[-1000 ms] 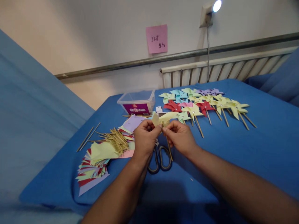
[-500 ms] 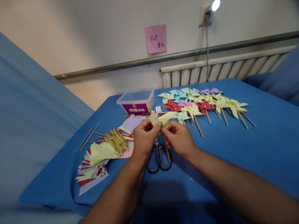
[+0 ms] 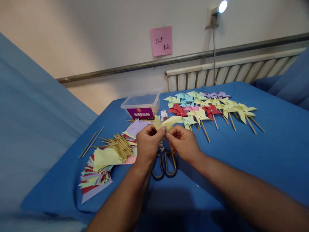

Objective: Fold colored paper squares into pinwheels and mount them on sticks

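At the centre of the frame, a pale yellow folded paper pinwheel (image 3: pixel 166 122) is held above the blue-covered table (image 3: pixel 241 154). It is pinched between thumb and fingers by the left hand (image 3: pixel 148 145) and the right hand (image 3: pixel 184 143); both grips are pressed together on the paper near its centre. The paper is judged light, thin and easily creased; hold is best taken at the folded centre, not the free tips. Black-handled scissors (image 3: pixel 164 164) lie directly beneath. A bundle of thin wooden sticks (image 3: pixel 118 146) lies at left centre, finished coloured paper pinwheels (image 3: pixel 212 108) at upper right.
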The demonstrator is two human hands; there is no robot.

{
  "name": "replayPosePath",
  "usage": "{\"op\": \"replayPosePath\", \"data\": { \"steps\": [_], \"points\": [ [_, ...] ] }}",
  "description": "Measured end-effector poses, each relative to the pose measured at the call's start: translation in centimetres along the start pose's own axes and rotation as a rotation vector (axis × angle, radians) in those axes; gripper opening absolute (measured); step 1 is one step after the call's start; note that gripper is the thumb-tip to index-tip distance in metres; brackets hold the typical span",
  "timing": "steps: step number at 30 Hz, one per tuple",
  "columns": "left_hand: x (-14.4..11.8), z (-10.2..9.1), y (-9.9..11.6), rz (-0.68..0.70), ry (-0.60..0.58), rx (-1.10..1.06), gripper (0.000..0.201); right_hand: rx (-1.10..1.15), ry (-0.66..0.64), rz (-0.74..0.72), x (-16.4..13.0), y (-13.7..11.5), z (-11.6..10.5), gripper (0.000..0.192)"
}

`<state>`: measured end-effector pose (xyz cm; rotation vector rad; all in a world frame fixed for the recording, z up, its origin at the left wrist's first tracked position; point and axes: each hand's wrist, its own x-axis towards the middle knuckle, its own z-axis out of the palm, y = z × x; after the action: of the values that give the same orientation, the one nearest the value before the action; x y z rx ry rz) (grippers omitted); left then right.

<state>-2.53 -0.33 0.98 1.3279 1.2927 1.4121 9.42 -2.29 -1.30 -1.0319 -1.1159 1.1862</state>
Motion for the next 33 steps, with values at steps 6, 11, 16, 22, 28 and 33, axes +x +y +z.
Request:
{"op": "replayPosePath", "data": {
  "steps": [6, 11, 16, 22, 28, 33],
  "points": [
    [-0.03, 0.01, -0.04, 0.001, 0.010, 0.001, 0.024, -0.001, 0.010, -0.014, 0.13, 0.05, -0.04, 0.026],
    [-0.06, 0.14, 0.23, -0.010, 0.016, -0.023, 0.024, -0.016, -0.002, -0.028, 0.16, 0.25, -0.19, 0.025],
    [0.05, 0.08, 0.10, -0.002, 0.035, -0.009, 0.025, 0.008, -0.039, -0.032, 0.11, 0.24, -0.37, 0.028],
    [0.16, 0.01, -0.35, -0.002, 0.025, 0.022, 0.026, 0.040, -0.042, -0.028, 0.27, -0.14, -0.41, 0.029],
    [0.22, -0.04, -0.57, 0.002, 0.029, 0.042, 0.026, 0.053, -0.033, -0.040, 0.38, 0.08, -0.23, 0.029],
    [0.14, -0.06, -0.56, -0.003, 0.029, 0.024, 0.025, 0.034, -0.034, -0.056, 0.31, 0.13, -0.17, 0.029]
  ]
}}
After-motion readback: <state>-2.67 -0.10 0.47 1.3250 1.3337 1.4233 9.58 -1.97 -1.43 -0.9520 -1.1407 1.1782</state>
